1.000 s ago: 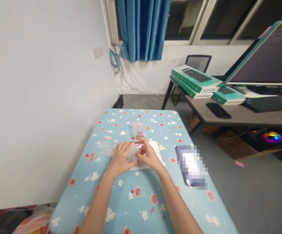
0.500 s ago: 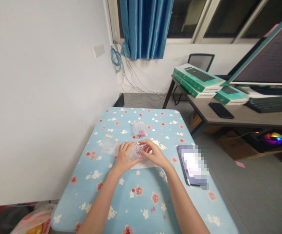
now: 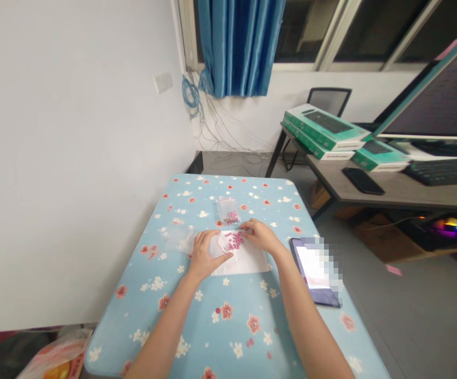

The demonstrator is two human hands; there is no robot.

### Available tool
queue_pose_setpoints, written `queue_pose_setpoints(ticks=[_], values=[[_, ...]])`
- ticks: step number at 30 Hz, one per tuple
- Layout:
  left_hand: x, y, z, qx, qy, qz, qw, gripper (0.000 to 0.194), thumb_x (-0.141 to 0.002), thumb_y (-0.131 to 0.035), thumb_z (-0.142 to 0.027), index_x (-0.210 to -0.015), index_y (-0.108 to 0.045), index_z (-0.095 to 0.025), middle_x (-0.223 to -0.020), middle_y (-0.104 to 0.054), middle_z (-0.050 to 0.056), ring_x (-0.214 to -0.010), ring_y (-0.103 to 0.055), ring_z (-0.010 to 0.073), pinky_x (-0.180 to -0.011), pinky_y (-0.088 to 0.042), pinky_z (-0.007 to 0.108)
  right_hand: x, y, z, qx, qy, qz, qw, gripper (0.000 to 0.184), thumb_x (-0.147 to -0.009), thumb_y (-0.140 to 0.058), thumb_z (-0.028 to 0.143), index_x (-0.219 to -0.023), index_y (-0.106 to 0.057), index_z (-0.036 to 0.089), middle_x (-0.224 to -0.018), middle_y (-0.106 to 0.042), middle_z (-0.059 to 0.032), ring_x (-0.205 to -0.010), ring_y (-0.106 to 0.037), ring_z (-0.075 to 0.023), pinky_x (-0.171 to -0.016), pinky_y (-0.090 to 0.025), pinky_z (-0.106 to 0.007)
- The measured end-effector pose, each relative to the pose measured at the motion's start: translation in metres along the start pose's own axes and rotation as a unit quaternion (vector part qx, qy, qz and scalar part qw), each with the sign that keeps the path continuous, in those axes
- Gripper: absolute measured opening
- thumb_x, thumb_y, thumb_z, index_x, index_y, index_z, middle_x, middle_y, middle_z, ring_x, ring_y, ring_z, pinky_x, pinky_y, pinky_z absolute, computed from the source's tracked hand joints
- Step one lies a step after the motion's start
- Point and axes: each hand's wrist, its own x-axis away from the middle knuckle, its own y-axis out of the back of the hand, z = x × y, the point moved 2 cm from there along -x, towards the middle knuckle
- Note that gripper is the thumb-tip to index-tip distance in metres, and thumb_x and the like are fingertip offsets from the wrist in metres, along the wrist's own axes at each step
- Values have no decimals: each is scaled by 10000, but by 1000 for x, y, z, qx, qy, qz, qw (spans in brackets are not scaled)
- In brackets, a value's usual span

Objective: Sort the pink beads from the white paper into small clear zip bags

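Observation:
A small clear zip bag (image 3: 217, 245) with a red seal line lies tilted over white paper (image 3: 248, 263). My left hand (image 3: 205, 253) is closed on its left side, thumb in front and fingers behind. Several pink beads (image 3: 235, 240) sit in a loose cluster on the paper, right of the bag's mouth. My right hand (image 3: 262, 234) is at the right edge of the cluster, fingers bent and thumb slightly apart. No bead shows clearly in it.
Behind the paper lies another clear bag (image 3: 228, 210) with pink beads. Thin clear bags (image 3: 179, 237) lie to the left. A tablet (image 3: 315, 271) rests near the right edge of the flowered table (image 3: 153, 321). A desk (image 3: 410, 192) with keyboard boxes (image 3: 323, 129) stands to the right.
My right hand has moved right, away from the bag's mouth to the far side of the beads, uncovering the cluster. My left hand stays on the bag. The view has shifted slightly.

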Motion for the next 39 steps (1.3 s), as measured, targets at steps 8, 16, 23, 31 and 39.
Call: queue_pose_setpoints(ticks=[8, 16, 23, 31, 39], values=[[0, 0, 0, -2, 4, 8, 1000, 556, -651, -775, -369, -1115, -513, -211, -1047, -620, 67, -997, -559, 245, -873, -464, 409, -4, -8, -1, -8, 6, -2, 1000, 208, -773, -557, 97, -877, -712, 189, -829, -604, -41, -685, -535, -127, -677, -391, -250], [0, 0, 1, -1, 6, 6, 1000, 556, -654, -769, -371, -1123, -515, -215, -1058, -623, 72, -1009, -562, 248, -884, -458, 414, -4, -4, -1, -50, 10, -12, 999, 125, -773, -566, 122, -834, -665, 169, -821, -606, -38, -690, -535, -130, -672, -404, -256], [0, -1, 3, 5, 7, 10, 1000, 587, -652, -772, -383, -1141, -497, -209, -1080, -617, 79, -1018, -554, 248, -893, -455, 418, 6, 23, 37, -195, 63, -9, 979, 53, -820, -578, 222, -823, -620, 189, -829, -621, -22, -708, -550, -135, -683, -439, -275], [1, -3, 6, -4, 9, 10, 1000, 619, -639, -772, -415, -1153, -494, -212, -1075, -617, 83, -1009, -567, 251, -874, -462, 414, 13, 24, 71, -248, 118, 37, 961, 91, -829, -592, 280, -848, -634, 201, -808, -624, -14, -697, -544, -142, -664, -455, -280], [2, -4, 7, 9, 12, 13, 1000, 623, -646, -774, -399, -1159, -473, -214, -1084, -600, 83, -1012, -557, 251, -879, -461, 422, 11, 20, 71, -234, 115, 36, 965, 96, -825, -607, 288, -867, -632, 206, -808, -622, -8, -681, -538, -136, -651, -440, -267]])
